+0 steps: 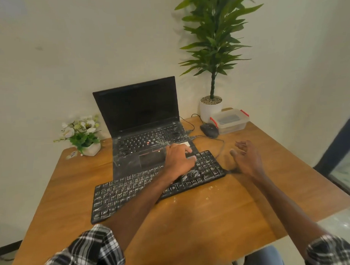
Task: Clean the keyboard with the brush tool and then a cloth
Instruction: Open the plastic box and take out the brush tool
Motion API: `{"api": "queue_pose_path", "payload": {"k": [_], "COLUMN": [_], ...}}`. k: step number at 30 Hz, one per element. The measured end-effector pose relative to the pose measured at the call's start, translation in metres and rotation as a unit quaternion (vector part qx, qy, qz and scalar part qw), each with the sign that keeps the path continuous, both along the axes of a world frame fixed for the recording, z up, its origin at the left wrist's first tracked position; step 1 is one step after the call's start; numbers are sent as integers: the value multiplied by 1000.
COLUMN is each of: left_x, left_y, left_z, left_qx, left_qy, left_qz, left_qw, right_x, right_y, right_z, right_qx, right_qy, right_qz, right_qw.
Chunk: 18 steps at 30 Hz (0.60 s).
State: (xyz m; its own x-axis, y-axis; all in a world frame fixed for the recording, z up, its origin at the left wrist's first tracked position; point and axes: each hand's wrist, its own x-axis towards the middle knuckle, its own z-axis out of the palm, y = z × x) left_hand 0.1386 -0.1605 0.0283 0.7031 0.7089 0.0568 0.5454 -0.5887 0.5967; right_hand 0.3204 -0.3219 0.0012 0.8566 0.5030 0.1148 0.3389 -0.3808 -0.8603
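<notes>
A dusty black keyboard [152, 184] lies slanted on the wooden table [222, 220], overlapping the front of the open laptop [142, 125]. The left hand [178, 161] rests on the keyboard's far right end; the right hand [247, 158] hovers with fingers spread just right of the keyboard. Crumbs [209, 187] lie near the keyboard's front edge

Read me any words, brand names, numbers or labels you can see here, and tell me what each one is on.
None can be read.
Keyboard: key legends blurred and smeared white.
Laptop: key legends too small, screen dark.
Sticker on the table: too blurred.
Plastic box and mouse: no visible text.
</notes>
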Motion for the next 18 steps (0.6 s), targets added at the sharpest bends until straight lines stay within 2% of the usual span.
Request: {"api": "queue_pose_path", "payload": {"k": [8, 13, 18], "left_x": [91, 150, 187], "left_y": [9, 25, 31], "left_z": [26, 35, 36], "left_qx": [-39, -89, -101], "left_qy": [-38, -56, -22], "left_qz": [-43, -24, -24], "left_qw": [998, 994, 994], "right_x": [75, 134, 158], "right_y": [35, 59, 78], "right_z": [21, 22, 20], "right_qx": [21, 24, 15], "right_qy": [-17, 66, 52], "right_qz": [-37, -67, -55], "right_qw": [999, 995, 997]}}
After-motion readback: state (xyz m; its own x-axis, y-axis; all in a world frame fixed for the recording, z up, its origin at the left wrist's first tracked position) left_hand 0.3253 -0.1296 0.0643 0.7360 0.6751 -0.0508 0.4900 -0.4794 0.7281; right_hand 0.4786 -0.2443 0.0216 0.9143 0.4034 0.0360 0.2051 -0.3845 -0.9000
